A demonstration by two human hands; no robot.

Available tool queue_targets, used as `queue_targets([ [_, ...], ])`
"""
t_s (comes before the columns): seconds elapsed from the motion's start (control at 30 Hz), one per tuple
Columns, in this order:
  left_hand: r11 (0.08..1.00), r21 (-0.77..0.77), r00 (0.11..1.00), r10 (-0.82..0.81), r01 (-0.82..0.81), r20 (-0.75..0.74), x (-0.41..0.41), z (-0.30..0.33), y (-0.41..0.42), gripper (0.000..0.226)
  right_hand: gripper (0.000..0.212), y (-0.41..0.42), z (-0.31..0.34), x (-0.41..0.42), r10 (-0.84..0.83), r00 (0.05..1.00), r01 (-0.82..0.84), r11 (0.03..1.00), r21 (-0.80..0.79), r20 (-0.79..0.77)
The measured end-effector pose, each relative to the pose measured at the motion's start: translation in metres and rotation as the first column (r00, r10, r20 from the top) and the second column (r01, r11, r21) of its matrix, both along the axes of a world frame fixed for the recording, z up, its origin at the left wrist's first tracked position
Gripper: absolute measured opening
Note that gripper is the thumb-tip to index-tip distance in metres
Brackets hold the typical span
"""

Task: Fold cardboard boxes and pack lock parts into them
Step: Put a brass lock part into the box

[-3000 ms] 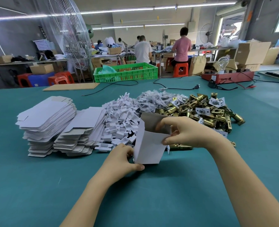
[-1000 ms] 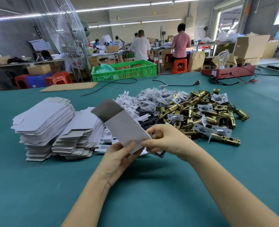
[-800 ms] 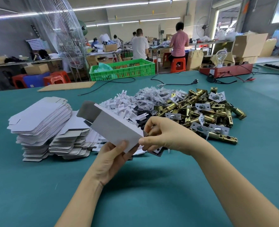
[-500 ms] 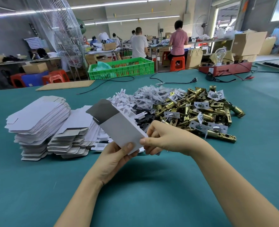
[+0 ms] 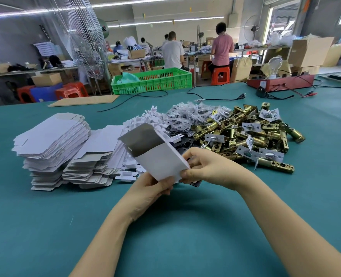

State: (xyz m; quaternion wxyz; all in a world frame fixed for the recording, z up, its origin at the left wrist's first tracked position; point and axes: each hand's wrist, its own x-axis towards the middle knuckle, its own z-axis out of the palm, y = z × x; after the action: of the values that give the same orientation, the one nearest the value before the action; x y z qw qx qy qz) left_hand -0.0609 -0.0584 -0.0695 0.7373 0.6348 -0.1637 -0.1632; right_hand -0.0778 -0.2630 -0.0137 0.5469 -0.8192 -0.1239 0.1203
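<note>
The box (image 5: 161, 158) is held in the air over the near middle of the table (image 5: 165, 226), just in front of the piles, tilted so its open end with the grey flap (image 5: 143, 137) points up and to the far left. The left hand (image 5: 151, 188) grips its near bottom corner from below, thumb curled onto the white face; the right hand (image 5: 203, 168) pinches the near right end, fingers bent round the edge, and seems to be working on the end flaps there, though these are hidden behind the hand. By my reading the step in hand is the folding — one end is being closed, nothing is packed yet. The next move likely calls for tucking that end shut, turning the open mouth upward, then reaching right for a latch. Counted: one box in the hands; two stacks of flat blanks (image 5: 51, 140) at the left, too many sheets to count; one heap of white plastic inserts (image 5: 145, 120) behind the box; one heap of small bagged parts (image 5: 187, 114) farther back; one heap of brass latches (image 5: 245, 136) at the right — dozens, not countable. Beyond the table stand one green crate (image 5: 155, 80) and one red device (image 5: 281, 82) with a bulb; at least three people sit or stand at far benches.
</note>
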Motion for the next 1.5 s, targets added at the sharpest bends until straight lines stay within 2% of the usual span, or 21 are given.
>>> queue_targets([
  [0.13, 0.993, 0.116, 0.997, 0.026, -0.034, 0.069, -0.002, 0.003, -0.004, 0.024, 0.028, 0.000, -0.010, 0.003, -0.035, 0.999, 0.036, 0.995, 0.089, -0.012],
  [0.27, 0.965, 0.259, 0.987, -0.013, -0.029, 0.158, -0.002, 0.003, -0.009, 0.027, 0.057, -0.001, -0.014, 0.004, 0.013, 0.997, 0.001, 0.986, 0.165, -0.080],
  [0.37, 0.966, 0.255, 0.983, -0.018, -0.029, 0.180, -0.002, 0.001, -0.013, 0.010, 0.066, -0.001, -0.019, 0.007, -0.034, 0.997, 0.050, 0.972, 0.228, -0.072],
  [0.47, 0.978, 0.200, 0.988, 0.028, -0.059, 0.154, -0.004, 0.001, -0.018, 0.027, 0.060, -0.003, -0.025, 0.008, -0.054, 0.997, 0.067, 0.970, 0.234, -0.063],
  [0.57, 0.979, 0.184, 0.989, 0.060, -0.085, 0.135, -0.004, -0.001, -0.020, 0.034, 0.054, -0.005, -0.024, 0.007, -0.061, 0.998, 0.063, 0.990, 0.127, -0.026],
  [0.73, 0.954, 0.294, 0.982, 0.007, -0.064, 0.190, -0.004, 0.001, -0.018, 0.032, 0.023, -0.014, -0.010, 0.006, 0.039, 0.999, -0.041, 0.995, -0.095, -0.030],
  [0.8, 0.932, 0.358, 0.981, -0.014, -0.057, 0.192, -0.005, 0.001, -0.017, 0.036, 0.023, -0.013, -0.006, 0.005, 0.075, 0.996, -0.081, 0.984, -0.159, -0.045],
  [0.9, 0.917, 0.399, 0.979, -0.059, -0.024, 0.193, -0.006, 0.000, -0.017, 0.032, 0.023, -0.010, 0.000, 0.005, 0.145, 0.988, -0.157, 0.944, -0.291, -0.060],
  [1.0, 0.904, 0.426, 0.975, -0.077, -0.021, 0.210, -0.003, -0.002, -0.015, 0.031, 0.023, -0.023, 0.016, 0.000, 0.190, 0.975, -0.224, 0.828, -0.513, -0.119],
  [1.03, 0.904, 0.427, 0.978, -0.075, -0.016, 0.196, -0.002, -0.002, -0.014, 0.032, 0.025, -0.030, 0.022, -0.001, 0.176, 0.978, -0.209, 0.807, -0.553, -0.113],
  [1.1, 0.911, 0.413, 0.983, -0.065, -0.013, 0.172, -0.001, -0.004, -0.012, 0.033, 0.027, -0.044, 0.033, 0.003, 0.082, 0.997, -0.074, 0.845, -0.530, -0.009],
  [1.2, 0.920, 0.390, 0.982, -0.049, -0.025, 0.180, 0.000, -0.003, -0.012, 0.031, 0.014, -0.044, 0.039, 0.034, -0.131, 0.936, 0.259, 0.885, -0.387, 0.327],
  [1.23, 0.925, 0.380, 0.982, -0.050, -0.024, 0.182, -0.001, -0.002, -0.011, 0.030, 0.012, -0.037, 0.037, 0.047, -0.133, 0.915, 0.280, 0.889, -0.363, 0.381],
  [1.33, 0.954, 0.300, 0.982, -0.039, -0.018, 0.183, -0.004, -0.002, -0.007, 0.031, 0.017, -0.007, 0.021, 0.080, 0.083, 0.932, 0.089, 0.890, -0.447, 0.352],
  [1.43, 0.968, 0.248, 0.980, -0.020, -0.031, 0.199, -0.007, -0.001, -0.006, 0.031, 0.031, 0.016, 0.000, 0.102, 0.277, 0.911, -0.036, 0.793, -0.609, 0.307],
  [1.5, 0.972, 0.234, 0.979, -0.015, -0.033, 0.201, -0.008, -0.001, -0.007, 0.030, 0.030, 0.029, -0.014, 0.114, 0.307, 0.915, -0.070, 0.761, -0.645, 0.263],
])
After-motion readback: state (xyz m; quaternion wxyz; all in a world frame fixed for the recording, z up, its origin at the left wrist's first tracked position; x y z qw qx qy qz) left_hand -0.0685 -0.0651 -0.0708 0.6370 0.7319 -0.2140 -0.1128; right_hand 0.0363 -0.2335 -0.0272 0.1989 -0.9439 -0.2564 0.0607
